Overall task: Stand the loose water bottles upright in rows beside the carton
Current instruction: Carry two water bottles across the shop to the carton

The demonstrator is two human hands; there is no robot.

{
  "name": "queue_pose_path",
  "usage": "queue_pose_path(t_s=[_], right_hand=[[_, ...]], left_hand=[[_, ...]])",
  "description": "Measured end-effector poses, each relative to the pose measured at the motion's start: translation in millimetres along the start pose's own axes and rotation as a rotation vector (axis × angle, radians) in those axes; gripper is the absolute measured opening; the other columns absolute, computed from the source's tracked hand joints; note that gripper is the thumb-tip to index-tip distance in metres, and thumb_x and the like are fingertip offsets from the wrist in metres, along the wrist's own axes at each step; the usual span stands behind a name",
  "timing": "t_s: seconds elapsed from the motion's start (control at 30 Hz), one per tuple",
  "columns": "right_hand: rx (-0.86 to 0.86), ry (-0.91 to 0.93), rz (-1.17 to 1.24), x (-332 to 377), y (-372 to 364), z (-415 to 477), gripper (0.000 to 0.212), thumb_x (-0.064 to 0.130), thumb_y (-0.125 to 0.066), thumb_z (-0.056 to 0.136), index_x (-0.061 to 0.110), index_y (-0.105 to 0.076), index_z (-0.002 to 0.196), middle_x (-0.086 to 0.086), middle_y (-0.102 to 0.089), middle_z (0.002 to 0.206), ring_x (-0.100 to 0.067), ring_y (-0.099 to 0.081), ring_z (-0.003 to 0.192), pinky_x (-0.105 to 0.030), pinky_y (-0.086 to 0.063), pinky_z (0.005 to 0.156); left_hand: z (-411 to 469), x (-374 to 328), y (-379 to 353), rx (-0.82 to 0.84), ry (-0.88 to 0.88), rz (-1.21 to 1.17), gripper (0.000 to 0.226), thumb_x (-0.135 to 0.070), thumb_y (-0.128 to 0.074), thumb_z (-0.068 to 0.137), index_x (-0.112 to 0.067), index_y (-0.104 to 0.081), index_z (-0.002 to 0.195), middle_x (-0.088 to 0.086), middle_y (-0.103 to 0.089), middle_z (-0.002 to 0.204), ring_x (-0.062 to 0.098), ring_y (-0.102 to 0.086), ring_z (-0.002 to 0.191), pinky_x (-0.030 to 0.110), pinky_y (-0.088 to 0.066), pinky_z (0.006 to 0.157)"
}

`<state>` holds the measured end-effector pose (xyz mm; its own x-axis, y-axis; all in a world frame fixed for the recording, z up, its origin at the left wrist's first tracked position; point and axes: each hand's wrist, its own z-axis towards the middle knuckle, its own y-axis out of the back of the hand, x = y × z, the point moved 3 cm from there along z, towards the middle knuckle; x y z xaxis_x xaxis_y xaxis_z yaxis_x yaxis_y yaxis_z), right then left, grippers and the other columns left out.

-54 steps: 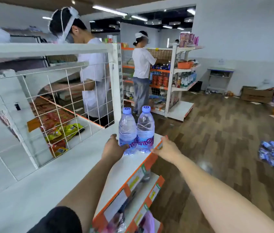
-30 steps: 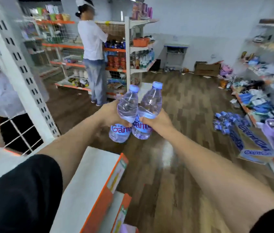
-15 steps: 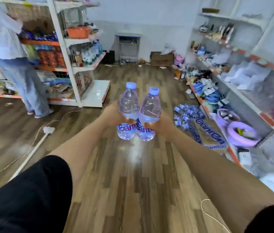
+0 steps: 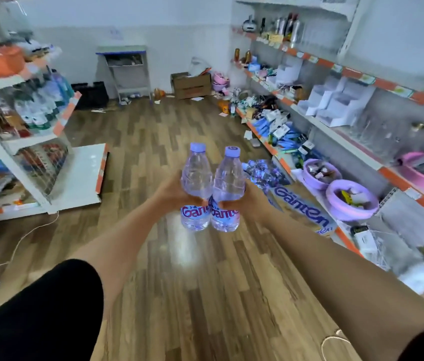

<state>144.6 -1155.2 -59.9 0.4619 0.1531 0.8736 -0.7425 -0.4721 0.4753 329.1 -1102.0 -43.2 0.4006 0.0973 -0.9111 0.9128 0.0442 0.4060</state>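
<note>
Left grip, right grip — upright bottles

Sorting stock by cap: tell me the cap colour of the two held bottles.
Light purple, on both caps; the head view shows them.

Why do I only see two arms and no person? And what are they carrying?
The camera sits on the person's head and looks down, so you see only their own arms. No machine here, just hands. The left hand grips the left bottle, and the right hand grips the right bottle, both upright and side by side, above the wooden floor. By the shelves on the right lies a carton with blue letters, and a heap of loose bottles beyond it.
</note>
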Motion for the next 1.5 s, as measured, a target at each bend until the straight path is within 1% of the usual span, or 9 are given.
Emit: queue_pose_path(t_s=[0.13,0.27,0.43,0.63,0.73,1.0,1.13,1.27,1.5], right_hand=[[-0.052,-0.099,0.074,-22,23,76,0.063,0.019,-0.081,0.069,0.016,-0.055,0.126,0.006,-0.061,0.109,-0.011,-0.058,0.099,-0.027,-0.048,0.090],[-0.119,-0.165,0.105,-53,52,151,0.059,0.029,-0.078,0.055,0.023,-0.065,0.112,-0.002,-0.071,0.112,-0.018,-0.067,0.103,-0.044,-0.053,0.094],[-0.169,-0.258,0.125,-92,94,247,0.054,0.008,-0.080,0.068,0.015,-0.062,0.118,-0.001,-0.069,0.110,-0.017,-0.065,0.102,-0.024,-0.047,0.079],[-0.198,-0.338,0.102,-129,128,350,0.044,0.008,-0.077,0.071,0.009,-0.064,0.113,-0.011,-0.070,0.112,-0.023,-0.066,0.099,-0.034,-0.053,0.080],[-0.228,-0.400,0.106,-148,145,393,0.042,0.012,-0.074,0.072,0.010,-0.063,0.112,-0.013,-0.070,0.111,-0.027,-0.067,0.103,-0.046,-0.054,0.092],[-0.458,-0.602,0.214,-210,181,503,0.043,0.018,-0.073,0.076,0.008,-0.061,0.116,-0.006,-0.065,0.106,-0.023,-0.063,0.100,-0.039,-0.055,0.086],[-0.512,-0.697,0.218,-242,193,540,0.040,0.016,-0.073,0.075,0.009,-0.061,0.114,-0.002,-0.065,0.099,-0.021,-0.061,0.093,-0.032,-0.052,0.079],[-0.597,-0.777,0.260,-280,207,563,0.024,0.016,-0.072,0.075,0.019,-0.061,0.096,0.009,-0.062,0.079,-0.016,-0.058,0.081,-0.027,-0.049,0.070],[-0.674,-0.903,0.326,-375,226,595,0.035,0.021,-0.072,0.072,0.016,-0.062,0.106,-0.004,-0.069,0.099,-0.022,-0.064,0.094,-0.035,-0.052,0.082]], left_hand=[[96,3,-4,0.172,0.016,-0.004,0.052,-0.010,-0.078,0.059,-0.015,-0.056,0.106,-0.005,-0.064,0.085,-0.009,-0.064,0.065,0.005,-0.048,0.055],[196,17,-15,0.296,0.070,-0.019,0.042,0.017,-0.063,0.078,-0.007,-0.050,0.108,-0.019,-0.068,0.056,-0.013,-0.061,0.052,0.003,-0.043,0.044],[318,33,-33,0.323,0.097,-0.071,0.043,0.015,-0.065,0.074,-0.017,-0.051,0.098,-0.024,-0.066,0.053,-0.012,-0.061,0.049,0.004,-0.044,0.042],[445,49,-42,0.395,0.185,-0.096,0.043,-0.009,-0.074,0.052,-0.028,-0.056,0.086,-0.020,-0.071,0.063,-0.010,-0.065,0.057,0.010,-0.049,0.045],[506,54,-49,0.460,0.183,-0.082,0.058,-0.012,-0.076,0.050,-0.022,-0.057,0.103,-0.006,-0.072,0.090,0.004,-0.070,0.076,0.017,-0.054,0.056],[689,80,-89,0.689,0.178,0.071,0.078,-0.017,-0.090,0.056,-0.012,-0.051,0.124,0.009,-0.067,0.118,0.028,-0.065,0.107,0.047,-0.053,0.090],[747,79,-116,0.827,0.173,0.114,0.059,0.001,-0.079,0.067,-0.011,-0.052,0.118,0.005,-0.068,0.107,0.025,-0.066,0.103,0.038,-0.055,0.084],[802,91,-154,0.949,0.117,0.213,0.072,-0.017,-0.088,0.051,-0.011,-0.056,0.116,0.008,-0.069,0.115,0.024,-0.066,0.105,0.047,-0.053,0.093],[883,141,-254,1.071,-0.010,0.388,0.053,-0.037,-0.080,0.040,-0.033,-0.067,0.091,0.003,-0.074,0.101,0.021,-0.068,0.099,0.045,-0.053,0.092]])
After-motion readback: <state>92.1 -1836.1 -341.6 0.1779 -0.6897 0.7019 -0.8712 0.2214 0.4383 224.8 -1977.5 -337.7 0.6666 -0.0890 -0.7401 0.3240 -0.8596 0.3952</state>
